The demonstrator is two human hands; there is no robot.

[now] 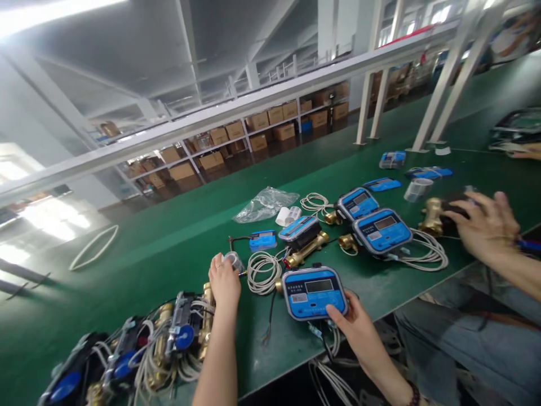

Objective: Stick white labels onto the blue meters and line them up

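My right hand grips the lower right corner of a blue-faced water meter, thumb on its front. The meter is tilted up at the table edge, its grey cable hanging below. To the left, my left hand is closed at a small clear round piece; its fingertips are partly hidden. Beside that hand lies a coiled grey cable. A small blue cover lies behind the coil. Another meter on a brass pipe body rests just beyond the held one.
Several finished-looking meters with bundled cables lie at the front left. Two blue meters stand at centre right, near a plastic bag. A co-worker's hand holds a brass fitting at right. White posts rise from the green table.
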